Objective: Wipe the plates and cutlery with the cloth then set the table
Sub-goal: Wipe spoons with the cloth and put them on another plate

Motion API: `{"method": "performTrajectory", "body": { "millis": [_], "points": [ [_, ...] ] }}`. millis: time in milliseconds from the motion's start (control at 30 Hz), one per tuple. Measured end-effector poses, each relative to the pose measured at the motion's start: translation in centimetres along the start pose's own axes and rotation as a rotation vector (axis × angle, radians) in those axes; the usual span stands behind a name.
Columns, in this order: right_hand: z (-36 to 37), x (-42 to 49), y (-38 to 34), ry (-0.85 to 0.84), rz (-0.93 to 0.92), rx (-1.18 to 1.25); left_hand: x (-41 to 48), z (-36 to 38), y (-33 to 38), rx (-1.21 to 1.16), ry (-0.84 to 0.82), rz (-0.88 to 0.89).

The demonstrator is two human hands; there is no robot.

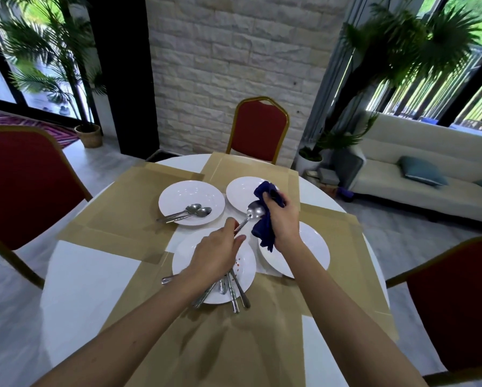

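Cutlery wiping in hand, centre frame: the left hand [217, 255] pinches the spoon [255, 211] by its handle, and the right hand [283, 219] clutches the cloth [263, 230] against its bowl. Two spoons [195, 210] lie on the upper-left plate [178, 195]. Next, probably, set this one there and take another from the lower pile [235, 294].

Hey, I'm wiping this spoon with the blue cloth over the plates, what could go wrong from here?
1. The heaped cutlery juts over the rim of the near plate, right under your left arm; a nudge could scatter it.
2. Red specks on that plate may smear onto the cutlery or the cloth.
3. Your left hand holds the spoon by its handle only while your right hand rubs the bowl; it could slip onto a plate.
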State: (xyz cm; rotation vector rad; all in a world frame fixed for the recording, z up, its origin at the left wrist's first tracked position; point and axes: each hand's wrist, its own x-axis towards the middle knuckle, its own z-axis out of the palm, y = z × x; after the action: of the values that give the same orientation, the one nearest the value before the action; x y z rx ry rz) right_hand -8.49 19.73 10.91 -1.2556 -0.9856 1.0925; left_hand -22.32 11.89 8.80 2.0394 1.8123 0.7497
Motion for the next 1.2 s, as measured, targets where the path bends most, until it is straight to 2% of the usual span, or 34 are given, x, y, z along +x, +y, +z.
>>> {"method": "performTrajectory", "body": {
  "millis": [67, 133, 200, 267, 333, 433, 567, 633, 700, 767, 833, 867, 900, 933, 967, 1067, 1133, 1200],
  "points": [
    [-0.3, -0.1, 0.2, 0.042, -0.057, 0.028, 0.6, -0.2, -0.1, -0.093, 0.024, -0.01],
    [-1.0, -0.6, 0.2, 0.084, -0.209, -0.068, 1.1, -0.4, -0.3, -0.283, 0.007, -0.086],
    [-1.7, -0.9, 0.7, 0.043, -0.445, -0.255, 1.6, -0.6, -0.3, -0.468, -0.03, -0.154],
    [-1.8, -0.9, 1.5, -0.09, -0.634, -0.54, 1.9, -0.5, 0.0, -0.593, -0.072, -0.183],
    [-1.7, -0.3, 1.7, -0.125, -0.645, -0.722, 1.9, -0.4, 0.1, -0.642, -0.078, -0.184],
    [-1.6, 0.3, 0.9, 0.006, -0.541, -0.726, 1.7, -0.1, 0.0, -0.609, -0.079, -0.16],
    [-1.6, 0.0, 1.0, -0.186, -0.737, -0.906, 1.6, -0.1, -0.6, -0.651, -0.086, -0.201],
    [-1.8, 0.5, 0.9, -0.135, -0.667, -0.863, 1.4, -0.2, -0.7, -0.638, -0.11, -0.176],
    [-1.9, 0.9, -0.2, -0.056, -0.465, -0.663, 1.4, -0.5, -0.5, -0.61, -0.145, -0.147],
    [-1.8, 0.9, -0.9, -0.106, -0.27, -0.51, 1.4, -0.9, -0.2, -0.696, -0.217, -0.19],
    [-1.7, 0.8, -0.9, -0.092, -0.16, -0.42, 1.3, -1.7, -0.5, -1.014, -0.344, -0.324],
    [-1.7, 0.8, -0.8, -0.04, -0.117, -0.376, 1.3, -2.0, -0.7, -1.278, -0.418, -0.397],
    [-1.8, 0.8, -0.7, 0.024, -0.07, -0.325, 1.2, -2.2, -1.0, -1.53, -0.439, -0.443],
    [-1.9, 0.8, -0.6, 0.088, -0.02, -0.271, 1.2, -2.2, -1.2, -1.671, -0.421, -0.432],
    [-1.9, 0.7, -0.3, 0.137, 0.027, -0.223, 1.1, -2.0, -1.1, -1.685, -0.387, -0.389],
    [-0.9, -0.9, 1.0, 0.15, 0.118, -0.175, 1.3, -0.3, -0.1, -1.249, -0.22, -0.288],
    [0.0, -2.2, 2.2, 0.103, 0.168, -0.107, 2.0, 1.1, 0.2, -1.073, -0.025, -0.373],
    [0.5, -3.3, 3.0, 0.034, 0.211, -0.037, 2.4, 1.6, 0.1, -1.031, 0.143, -0.48]
  ]
}}
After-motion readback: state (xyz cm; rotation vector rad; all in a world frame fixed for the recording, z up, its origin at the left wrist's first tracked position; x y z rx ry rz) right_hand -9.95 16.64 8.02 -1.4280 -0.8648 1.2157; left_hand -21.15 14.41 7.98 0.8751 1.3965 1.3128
